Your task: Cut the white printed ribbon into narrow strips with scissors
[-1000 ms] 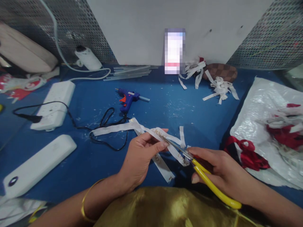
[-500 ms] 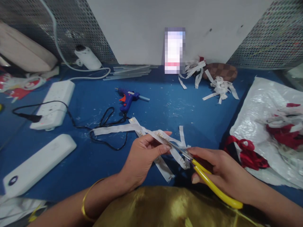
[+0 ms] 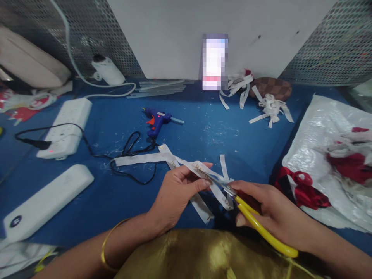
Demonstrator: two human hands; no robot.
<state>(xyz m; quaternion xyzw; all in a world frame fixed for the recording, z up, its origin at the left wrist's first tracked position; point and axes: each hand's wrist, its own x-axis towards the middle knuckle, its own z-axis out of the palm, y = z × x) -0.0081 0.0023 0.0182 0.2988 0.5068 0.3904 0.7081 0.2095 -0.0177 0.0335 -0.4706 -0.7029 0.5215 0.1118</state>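
Observation:
My left hand [image 3: 177, 190] pinches a white ribbon strip [image 3: 145, 158] between thumb and fingers, low over the blue table [image 3: 203, 128]. My right hand [image 3: 269, 211] grips yellow-handled scissors [image 3: 255, 224]. Their metal blades point left and lie against the ribbon just beside my left fingertips. More white ribbon ends hang and curl below and between the two hands. Whether the blades are closed on the ribbon I cannot make out.
A blue glue gun [image 3: 157, 121] lies mid-table with its black cord [image 3: 130, 151] looping to a white power strip [image 3: 65, 130]. A white case [image 3: 43, 203] lies at left. Ribbon scraps [image 3: 270, 108] sit at the back, a plastic bag [image 3: 328, 155] with red pieces at right. Gold fabric [image 3: 209, 255] covers my lap.
My left hand has shifted slightly to the right along the ribbon, toward the scissor blades. My right hand and the scissors have hardly moved.

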